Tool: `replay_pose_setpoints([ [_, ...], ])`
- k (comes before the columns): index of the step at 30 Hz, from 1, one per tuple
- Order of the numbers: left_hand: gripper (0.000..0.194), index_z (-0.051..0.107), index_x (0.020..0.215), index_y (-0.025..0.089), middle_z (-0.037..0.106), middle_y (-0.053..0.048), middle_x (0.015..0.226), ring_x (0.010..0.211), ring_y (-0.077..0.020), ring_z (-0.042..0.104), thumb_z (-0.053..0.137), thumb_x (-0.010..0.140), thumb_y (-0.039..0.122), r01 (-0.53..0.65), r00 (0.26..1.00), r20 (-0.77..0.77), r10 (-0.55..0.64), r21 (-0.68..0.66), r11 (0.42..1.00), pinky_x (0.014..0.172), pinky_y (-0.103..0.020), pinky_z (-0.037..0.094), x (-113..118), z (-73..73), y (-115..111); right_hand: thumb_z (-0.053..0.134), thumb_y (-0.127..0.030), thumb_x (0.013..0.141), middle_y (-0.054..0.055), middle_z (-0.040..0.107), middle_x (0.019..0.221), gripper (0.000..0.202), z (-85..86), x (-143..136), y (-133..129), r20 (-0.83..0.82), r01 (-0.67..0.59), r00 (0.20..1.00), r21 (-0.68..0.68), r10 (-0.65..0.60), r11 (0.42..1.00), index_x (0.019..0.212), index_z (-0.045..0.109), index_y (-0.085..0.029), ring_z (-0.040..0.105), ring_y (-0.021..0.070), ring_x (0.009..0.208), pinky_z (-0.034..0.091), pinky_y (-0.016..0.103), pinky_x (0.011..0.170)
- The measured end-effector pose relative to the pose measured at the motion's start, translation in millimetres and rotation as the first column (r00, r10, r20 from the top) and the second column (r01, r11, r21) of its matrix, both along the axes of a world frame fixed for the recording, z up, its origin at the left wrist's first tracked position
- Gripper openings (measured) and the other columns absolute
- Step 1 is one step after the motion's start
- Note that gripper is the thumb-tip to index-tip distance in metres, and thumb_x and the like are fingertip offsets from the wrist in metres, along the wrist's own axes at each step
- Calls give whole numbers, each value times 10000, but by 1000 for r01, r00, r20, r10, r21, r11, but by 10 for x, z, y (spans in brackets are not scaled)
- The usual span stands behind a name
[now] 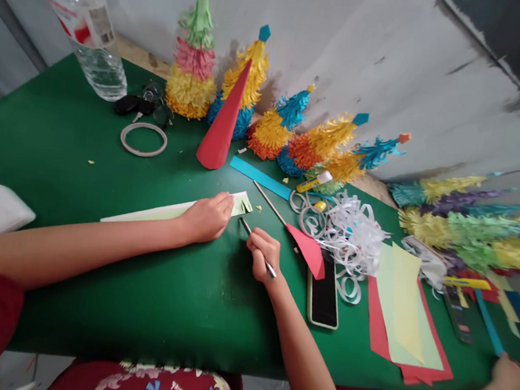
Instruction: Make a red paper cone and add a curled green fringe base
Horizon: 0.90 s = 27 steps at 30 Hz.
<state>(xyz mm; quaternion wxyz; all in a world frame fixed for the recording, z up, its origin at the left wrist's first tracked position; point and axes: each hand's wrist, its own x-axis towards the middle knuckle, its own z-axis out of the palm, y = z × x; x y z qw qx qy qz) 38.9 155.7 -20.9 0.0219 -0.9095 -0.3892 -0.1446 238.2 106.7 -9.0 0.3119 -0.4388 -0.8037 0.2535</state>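
Note:
My left hand (210, 217) is closed on a long folded strip of pale green and white paper (159, 213) and presses it to the table. Fringed slits show at the strip's right end, just beyond my fingertips. My right hand (263, 253) grips a slim silver, pen-like tool (271, 270); its dark tip points toward the fringed end, a little apart from it. Small paper scraps (259, 207) lie beside the strip. Behind my left hand stands a plain red paper cone (225, 122). A thin stick (268, 201) and a red paper piece (307, 250) lie right of the strip.
Several fringed paper trees (192, 68) line the wall. A water bottle (99, 64), keys (134, 104) and a tape roll (143, 139) sit back left. To the right are curled white strips (354, 231), a phone (324, 299), paper sheets (405, 318) and another person's hand (514, 377).

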Motion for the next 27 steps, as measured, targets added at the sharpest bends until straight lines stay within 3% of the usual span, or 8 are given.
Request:
replay_pose_setpoints([
  [5, 335, 590, 1123, -11, 619, -215, 1100, 1050, -271, 550, 465, 865, 163, 27, 1000, -4, -27, 17, 999, 872, -350, 483, 1, 21, 13, 335, -186, 831, -4, 351, 595, 225, -45, -31, 160, -180, 69, 982, 60, -57, 996, 608, 334, -216, 348, 142, 532, 260, 290, 534],
  [12, 226, 626, 979, 46, 628, -181, 984, 945, -257, 558, 470, 866, 163, 29, 999, 16, -29, 11, 1000, 760, -340, 494, -4, 50, 17, 346, -163, 803, 0, 372, 623, 177, -31, -205, 430, -49, -31, 998, 82, 35, 996, 636, 364, -216, 364, 145, 551, 296, 291, 560],
  [27, 271, 619, 1058, 30, 627, -195, 1048, 996, -253, 560, 488, 844, 129, 9, 1000, 3, -9, -46, 999, 817, -337, 497, -4, 49, 11, 347, -176, 796, -4, 380, 616, 165, -1, -182, 344, 7, -31, 999, 0, 31, 1000, 638, 370, -218, 374, 144, 544, 296, 284, 560],
])
